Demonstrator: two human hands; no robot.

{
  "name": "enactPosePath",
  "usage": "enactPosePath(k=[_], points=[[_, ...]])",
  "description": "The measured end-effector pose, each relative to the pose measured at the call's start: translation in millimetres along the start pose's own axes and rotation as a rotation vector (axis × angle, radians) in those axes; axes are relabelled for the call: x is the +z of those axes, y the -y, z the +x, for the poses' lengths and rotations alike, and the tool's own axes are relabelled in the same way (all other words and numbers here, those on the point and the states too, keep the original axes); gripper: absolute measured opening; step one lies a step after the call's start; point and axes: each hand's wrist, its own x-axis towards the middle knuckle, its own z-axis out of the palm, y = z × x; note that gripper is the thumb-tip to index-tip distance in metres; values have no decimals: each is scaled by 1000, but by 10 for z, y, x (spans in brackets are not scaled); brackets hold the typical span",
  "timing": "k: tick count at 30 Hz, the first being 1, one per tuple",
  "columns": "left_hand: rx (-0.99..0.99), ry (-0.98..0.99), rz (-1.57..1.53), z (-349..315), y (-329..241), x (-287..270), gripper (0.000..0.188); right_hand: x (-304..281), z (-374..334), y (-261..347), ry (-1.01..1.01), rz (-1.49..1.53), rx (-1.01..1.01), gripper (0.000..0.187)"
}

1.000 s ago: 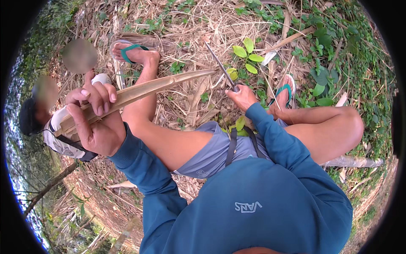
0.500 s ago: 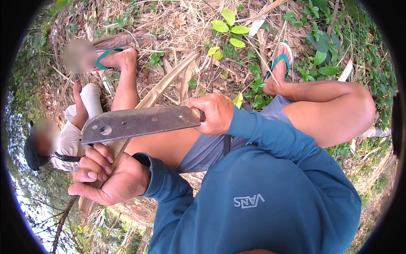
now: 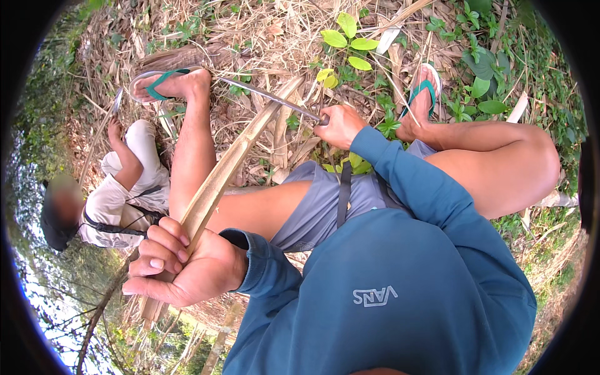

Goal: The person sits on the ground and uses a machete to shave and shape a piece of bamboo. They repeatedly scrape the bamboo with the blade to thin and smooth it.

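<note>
Clutching a stalk [image 3: 232, 161], left hand [image 3: 190, 267] curled; right hand [image 3: 342, 127] clenched round a knife [image 3: 296, 109], seemingly touching the stalk

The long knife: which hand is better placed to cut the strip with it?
Probably the right hand: it grips the long knife, which crosses the strip near its far end in this view. The left hand is busy holding the strip nearer the other end.

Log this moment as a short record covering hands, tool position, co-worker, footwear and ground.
Left hand: grips split wooden strip
Right hand: holds long-bladed knife by its handle
Knife position: edge-on, crossing the strip near its far end; contact unclear
Co-worker: far left, wearing dark cap
Footwear: green-strapped flip-flops
Ground: dry leaf litter
</note>
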Motion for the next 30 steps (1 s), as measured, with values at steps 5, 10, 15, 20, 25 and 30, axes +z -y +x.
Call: enactPosePath(k=[5, 10, 15, 20, 25, 30], points=[[5, 37, -27, -10, 11, -129, 50, -79, -374, 330, 99, 61, -105, 26], [2, -36, 2, 35, 47, -28, 48, 29, 67, -144, 15, -15, 139, 31], [25, 24, -12, -9, 39, -176, 48, -67, 40, -74, 108, -81, 168, 33], [12, -35, 7, 84, 65, -31, 46, 179, 76, -236, 10, -13, 198, 32], [-57, 70, -142, 285, 103, -115, 52, -13, 394, -574, 15, -92, 255, 34], [-47, 35, -180, 302, 153, -258, 68, 51, -385, 525, 22, 142, -170, 26]])
